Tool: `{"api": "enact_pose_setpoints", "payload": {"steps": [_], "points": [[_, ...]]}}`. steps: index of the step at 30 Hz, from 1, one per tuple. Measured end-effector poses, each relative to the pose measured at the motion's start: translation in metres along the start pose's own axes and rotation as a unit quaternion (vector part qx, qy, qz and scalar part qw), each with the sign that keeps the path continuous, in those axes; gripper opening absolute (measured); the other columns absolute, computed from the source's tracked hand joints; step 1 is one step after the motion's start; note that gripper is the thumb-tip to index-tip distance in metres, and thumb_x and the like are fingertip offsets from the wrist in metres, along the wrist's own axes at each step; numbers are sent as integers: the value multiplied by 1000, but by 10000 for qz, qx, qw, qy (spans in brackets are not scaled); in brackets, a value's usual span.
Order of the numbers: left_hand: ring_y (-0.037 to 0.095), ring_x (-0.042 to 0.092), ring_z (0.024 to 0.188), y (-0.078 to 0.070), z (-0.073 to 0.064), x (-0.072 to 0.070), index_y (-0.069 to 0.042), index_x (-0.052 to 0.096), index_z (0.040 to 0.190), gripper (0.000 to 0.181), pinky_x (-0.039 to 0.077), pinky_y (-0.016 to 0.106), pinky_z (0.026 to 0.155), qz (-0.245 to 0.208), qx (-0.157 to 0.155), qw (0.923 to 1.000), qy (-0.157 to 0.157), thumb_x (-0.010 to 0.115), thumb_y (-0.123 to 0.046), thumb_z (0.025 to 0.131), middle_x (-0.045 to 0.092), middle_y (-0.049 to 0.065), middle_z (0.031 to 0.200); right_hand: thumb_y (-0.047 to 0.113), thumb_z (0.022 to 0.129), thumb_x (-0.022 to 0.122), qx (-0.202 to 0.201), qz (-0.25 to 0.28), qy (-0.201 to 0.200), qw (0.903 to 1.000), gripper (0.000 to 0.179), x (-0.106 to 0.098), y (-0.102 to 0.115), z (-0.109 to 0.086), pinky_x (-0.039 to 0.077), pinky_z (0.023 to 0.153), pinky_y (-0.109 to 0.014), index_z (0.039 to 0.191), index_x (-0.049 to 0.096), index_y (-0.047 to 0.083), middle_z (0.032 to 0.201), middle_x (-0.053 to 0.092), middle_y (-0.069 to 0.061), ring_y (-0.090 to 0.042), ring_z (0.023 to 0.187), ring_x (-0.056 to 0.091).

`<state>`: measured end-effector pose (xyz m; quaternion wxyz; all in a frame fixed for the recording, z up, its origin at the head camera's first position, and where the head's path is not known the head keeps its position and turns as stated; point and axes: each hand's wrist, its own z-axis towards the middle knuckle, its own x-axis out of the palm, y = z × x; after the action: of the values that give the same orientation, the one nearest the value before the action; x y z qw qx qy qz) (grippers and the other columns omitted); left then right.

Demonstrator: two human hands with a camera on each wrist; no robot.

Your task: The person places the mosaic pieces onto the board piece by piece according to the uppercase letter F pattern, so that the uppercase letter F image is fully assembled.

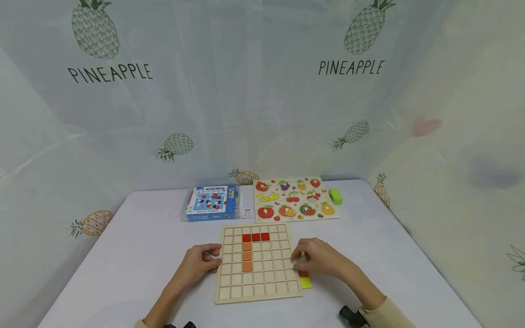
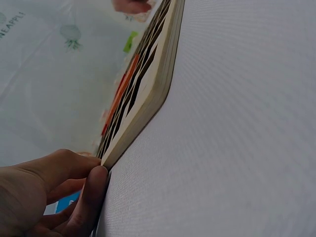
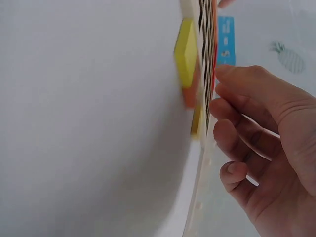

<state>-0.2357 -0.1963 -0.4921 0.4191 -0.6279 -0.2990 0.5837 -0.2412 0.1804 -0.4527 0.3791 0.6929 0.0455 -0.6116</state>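
Observation:
A wooden grid board point(image 1: 270, 277) lies on the table, with a row of three red tiles point(image 1: 256, 237) and, below its left end, a column of three orange tiles point(image 1: 247, 256). My left hand point(image 1: 199, 259) pinches the board's left edge between thumb and fingers, as the left wrist view point(image 2: 54, 197) confirms. At the opposite edge is my right hand point(image 1: 317, 257), its fingers loosely bent over the border and nothing visible between them. Beside that edge lie a yellow tile point(image 1: 306, 283) and an orange tile point(image 1: 303, 274), partly under the hand; another yellow piece point(image 3: 196, 121) shows in the right wrist view.
Behind the board are a blue boxed set point(image 1: 211, 202) with a molecule picture and a fruit puzzle board point(image 1: 293, 200). A green block point(image 1: 335, 196) sits by the puzzle's right side. A pineapple-print curtain point(image 1: 246, 91) closes off the back and sides.

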Motion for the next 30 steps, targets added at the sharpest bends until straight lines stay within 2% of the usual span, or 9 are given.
{"api": "enact_pose_setpoints", "payload": {"steps": [5,11,21,30], "points": [[12,69,69,-1,0,0,5,65,121,42,59,23,56,-8,-90,9999,-47,75,-4,81,69,12,98,31,82,78,47,68,87,9999,13,-4,-17,-16,44,57,-15,92,76,22,84,64,13,0,66,50],[13,70,70,2,1,2,4,65,122,43,59,23,56,-76,-135,9999,-49,75,-4,81,69,13,99,30,81,79,188,161,270,9993,16,-6,-26,-26,46,59,-15,94,76,22,87,64,15,-1,69,51],[13,70,71,2,1,2,5,64,122,43,59,23,56,3,-46,10000,-27,74,-4,82,69,12,98,31,81,79,72,-25,197,9998,15,-4,-27,-31,43,61,-15,94,76,25,88,63,17,0,68,50],[11,69,70,0,0,1,5,65,121,42,59,23,56,78,-88,9999,-44,75,-4,81,68,13,97,31,81,79,40,-317,201,9993,13,-4,-21,-29,43,60,-15,91,76,23,87,62,16,1,68,49]]}}
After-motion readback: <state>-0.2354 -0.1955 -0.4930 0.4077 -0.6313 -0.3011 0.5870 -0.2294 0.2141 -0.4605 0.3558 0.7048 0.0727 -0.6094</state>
